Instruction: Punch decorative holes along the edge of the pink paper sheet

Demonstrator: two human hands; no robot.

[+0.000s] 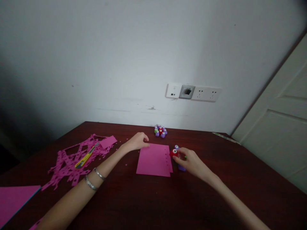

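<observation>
A pink paper sheet (153, 159) lies on the dark wooden table (148, 201), with small holes along its right edge. My left hand (137, 141) rests with curled fingers on the sheet's far left corner. My right hand (189, 161) grips a small red punch (173, 152) at the sheet's right edge. A purple punch (177, 147) stands just behind it, and another purple piece (181, 168) shows under my right hand.
A cluster of small coloured punches (160, 131) stands near the wall. A heap of pink paper scraps (72, 161) with a yellow utility knife (85, 156) lies at the left. Another pink sheet (14, 199) is at the near left corner. Wall sockets (193, 92) and a door (283, 127) are behind.
</observation>
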